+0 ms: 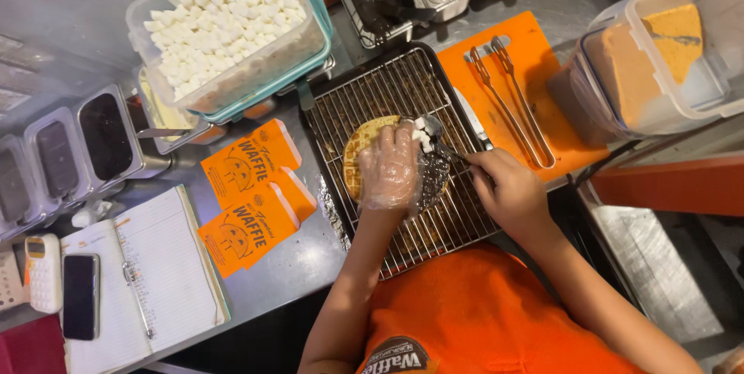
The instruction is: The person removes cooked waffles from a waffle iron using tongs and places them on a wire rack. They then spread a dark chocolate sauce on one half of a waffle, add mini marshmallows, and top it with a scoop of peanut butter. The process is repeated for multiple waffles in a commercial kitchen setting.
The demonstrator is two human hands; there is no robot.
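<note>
On the wire rack (403, 211), the gloved left hand (390, 166) lies flat on the waffle (358, 155). The right hand (508, 188) grips a spoon (438, 135). Dark sauce and a few marshmallows (422, 135) are on; half stays bare.

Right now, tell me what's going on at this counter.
A person in an orange shirt is topping a round waffle on a wire rack. The gloved left hand rests on the waffle; the bare right hand holds a spoon at the marshmallow pieces on it. Tongs lie on the orange cutting board.
</note>
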